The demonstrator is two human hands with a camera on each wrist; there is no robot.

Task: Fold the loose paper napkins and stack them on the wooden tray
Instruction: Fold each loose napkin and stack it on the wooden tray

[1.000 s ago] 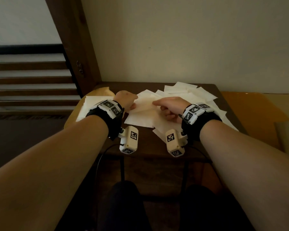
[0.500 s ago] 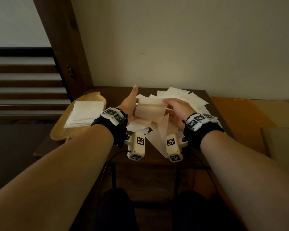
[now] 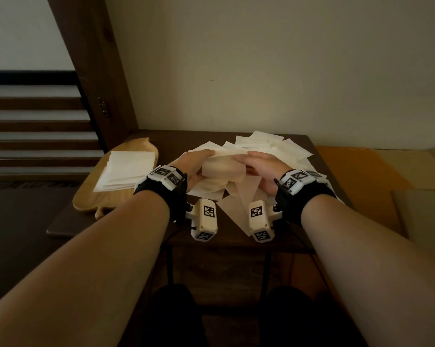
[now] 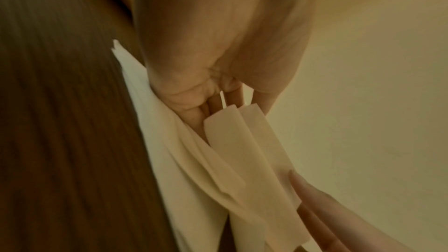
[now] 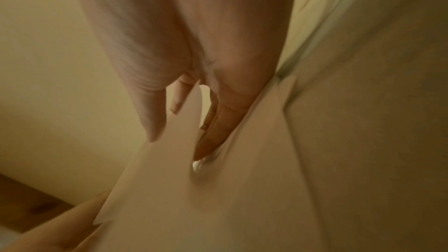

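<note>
Both hands hold one napkin [image 3: 222, 169] up over the loose pile [image 3: 269, 149] on the table [image 3: 176, 141]. The left hand [image 3: 190, 166] and right hand [image 3: 264, 166] pinch its upper edge, probably at the corners. It is light, limp and tears easily. Folded ones lie on the tray [image 3: 86, 196].

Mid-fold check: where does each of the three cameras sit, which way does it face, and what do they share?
Head: on the head, facing forward-down at the table; both forearms, left hand, right hand show.
Left wrist: looks along the left hand's palm and fingers.
Right wrist: looks along the right hand's fingers; blurred.
Shared: all three show the held napkin.
</note>
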